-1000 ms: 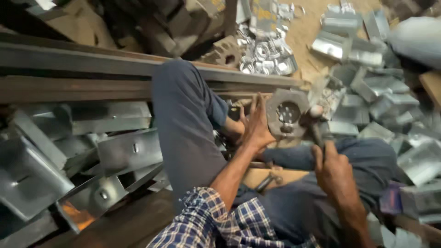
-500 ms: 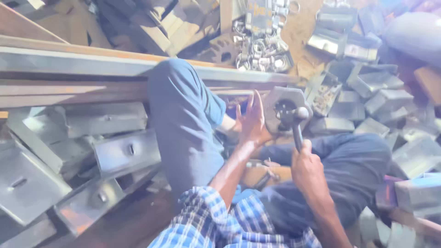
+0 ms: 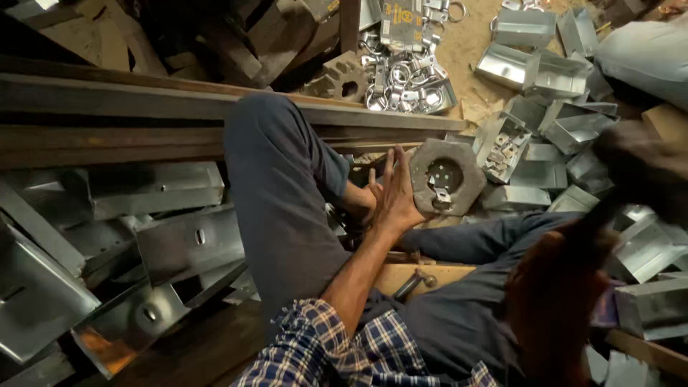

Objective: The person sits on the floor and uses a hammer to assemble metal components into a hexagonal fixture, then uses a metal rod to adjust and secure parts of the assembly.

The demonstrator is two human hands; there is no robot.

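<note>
Sheet-metal boxes (image 3: 179,236) piled at left, under a long steel beam (image 3: 143,107). Bent knee in dark trousers (image 3: 279,186) mid-frame. Left hand (image 3: 393,197) just right of it, fingers spread flat, palm edge against a grey hexagonal block (image 3: 446,175). A small metal clip (image 3: 442,197) sits in the block's round recess. Right hand (image 3: 555,287) raised close to the camera, badly blurred; seems closed on a dark handle, but grip can't be told. More boxes (image 3: 559,122) at right.
</note>
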